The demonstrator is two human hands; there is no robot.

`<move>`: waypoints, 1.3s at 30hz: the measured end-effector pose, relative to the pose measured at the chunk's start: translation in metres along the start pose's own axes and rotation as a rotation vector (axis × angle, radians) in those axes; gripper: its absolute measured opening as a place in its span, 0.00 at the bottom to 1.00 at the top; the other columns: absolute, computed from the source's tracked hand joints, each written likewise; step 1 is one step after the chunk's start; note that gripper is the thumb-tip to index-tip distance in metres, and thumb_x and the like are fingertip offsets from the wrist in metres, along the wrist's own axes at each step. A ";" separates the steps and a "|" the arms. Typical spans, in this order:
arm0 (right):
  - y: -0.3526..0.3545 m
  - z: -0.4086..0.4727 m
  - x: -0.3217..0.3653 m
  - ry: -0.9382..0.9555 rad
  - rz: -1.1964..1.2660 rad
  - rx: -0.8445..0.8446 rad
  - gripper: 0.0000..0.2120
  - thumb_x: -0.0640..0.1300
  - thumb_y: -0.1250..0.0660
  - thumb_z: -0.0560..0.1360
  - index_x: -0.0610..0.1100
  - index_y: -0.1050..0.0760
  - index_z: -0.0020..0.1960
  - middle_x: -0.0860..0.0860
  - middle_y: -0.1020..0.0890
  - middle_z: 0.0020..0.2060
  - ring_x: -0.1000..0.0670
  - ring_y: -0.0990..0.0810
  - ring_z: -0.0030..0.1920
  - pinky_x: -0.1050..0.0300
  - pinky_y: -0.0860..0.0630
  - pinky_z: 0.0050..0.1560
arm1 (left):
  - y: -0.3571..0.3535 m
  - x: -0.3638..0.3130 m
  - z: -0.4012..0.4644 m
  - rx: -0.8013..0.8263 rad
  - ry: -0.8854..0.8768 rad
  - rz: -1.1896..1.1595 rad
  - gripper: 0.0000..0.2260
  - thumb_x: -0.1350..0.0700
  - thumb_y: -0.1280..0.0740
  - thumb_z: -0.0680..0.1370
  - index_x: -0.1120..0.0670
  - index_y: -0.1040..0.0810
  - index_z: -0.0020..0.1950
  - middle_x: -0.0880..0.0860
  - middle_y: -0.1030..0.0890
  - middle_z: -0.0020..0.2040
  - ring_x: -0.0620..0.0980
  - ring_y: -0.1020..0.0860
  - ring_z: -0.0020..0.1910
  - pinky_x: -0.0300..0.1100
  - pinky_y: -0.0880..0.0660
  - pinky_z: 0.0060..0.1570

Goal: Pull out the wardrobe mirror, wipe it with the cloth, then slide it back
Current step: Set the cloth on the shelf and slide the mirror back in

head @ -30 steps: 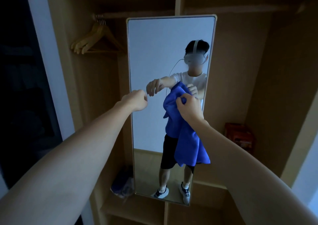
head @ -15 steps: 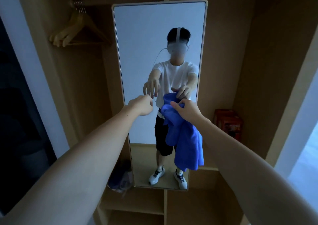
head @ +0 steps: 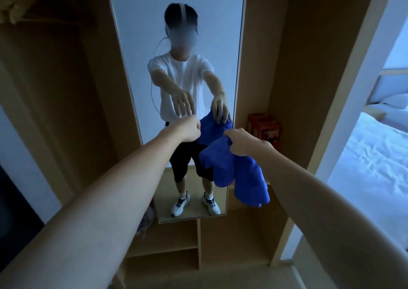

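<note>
The tall framed mirror stands upright in the middle of the wooden wardrobe, and its top edge is out of frame. My left hand reaches to the glass at mid-height; its reflection shows loosely spread fingers holding nothing. My right hand grips the top of a blue cloth, which hangs down in front of the mirror's lower right part and past its right edge. The reflection shows a person with both arms out.
A red box sits on a shelf right of the mirror. Wooden hangers hang at the upper left. Open shelves lie below the mirror, a dark bundle at its lower left. A white bed is beyond the right wardrobe panel.
Both hands have dropped lower along the mirror, with the cloth shifting down and right. My view has tilted down, so the mirror's top has left the frame.
</note>
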State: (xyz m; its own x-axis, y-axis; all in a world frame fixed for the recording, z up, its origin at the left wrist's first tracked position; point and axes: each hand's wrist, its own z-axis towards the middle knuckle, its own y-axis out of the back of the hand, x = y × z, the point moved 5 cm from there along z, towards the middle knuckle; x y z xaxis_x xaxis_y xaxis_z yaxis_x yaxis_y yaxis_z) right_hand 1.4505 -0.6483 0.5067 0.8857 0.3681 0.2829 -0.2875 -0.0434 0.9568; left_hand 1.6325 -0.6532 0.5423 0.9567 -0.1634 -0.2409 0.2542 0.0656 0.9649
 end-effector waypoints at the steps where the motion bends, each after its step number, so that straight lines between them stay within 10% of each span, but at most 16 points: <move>1: 0.000 -0.005 -0.010 -0.041 0.042 -0.032 0.11 0.33 0.42 0.73 0.45 0.28 0.50 0.46 0.25 0.44 0.42 0.24 0.44 0.53 0.28 0.35 | -0.008 -0.008 0.004 0.011 -0.025 -0.001 0.11 0.60 0.40 0.77 0.49 0.21 0.42 0.50 0.20 0.46 0.55 0.21 0.45 0.45 0.28 0.39; 16: -0.002 0.001 -0.225 -0.451 0.140 -0.264 0.22 0.32 0.44 0.74 0.48 0.22 0.60 0.42 0.24 0.56 0.39 0.25 0.53 0.53 0.27 0.43 | -0.121 -0.158 0.095 0.150 -0.173 -0.033 0.09 0.59 0.39 0.78 0.50 0.20 0.48 0.50 0.22 0.50 0.54 0.23 0.49 0.48 0.27 0.46; 29: 0.016 0.095 -0.309 -0.303 0.786 -0.557 0.17 0.29 0.41 0.69 0.43 0.25 0.53 0.48 0.21 0.47 0.48 0.23 0.47 0.60 0.28 0.40 | -0.127 -0.194 0.213 -0.001 0.113 0.089 0.11 0.56 0.42 0.81 0.55 0.27 0.62 0.56 0.23 0.57 0.57 0.23 0.51 0.50 0.27 0.47; 34: -0.073 0.111 -0.364 -0.327 0.353 -0.137 0.23 0.31 0.39 0.73 0.45 0.27 0.65 0.43 0.29 0.63 0.42 0.28 0.60 0.53 0.29 0.57 | -0.168 -0.194 0.236 0.095 0.123 0.118 0.12 0.55 0.42 0.82 0.56 0.26 0.63 0.56 0.22 0.58 0.58 0.22 0.53 0.52 0.25 0.51; 39: -0.129 0.104 -0.379 -0.389 0.075 0.308 0.11 0.37 0.40 0.78 0.39 0.25 0.60 0.45 0.22 0.45 0.46 0.21 0.42 0.58 0.28 0.34 | -0.212 -0.191 0.237 0.210 0.126 0.105 0.06 0.59 0.43 0.80 0.55 0.26 0.47 0.57 0.21 0.49 0.55 0.23 0.42 0.47 0.28 0.38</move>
State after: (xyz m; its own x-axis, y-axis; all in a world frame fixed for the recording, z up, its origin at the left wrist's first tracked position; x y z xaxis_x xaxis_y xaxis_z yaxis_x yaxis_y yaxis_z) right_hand 1.1902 -0.8788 0.2831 0.9540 -0.0178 0.2993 -0.2863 -0.3500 0.8919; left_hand 1.3620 -0.8689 0.4087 0.9897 -0.0417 -0.1370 0.1305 -0.1317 0.9827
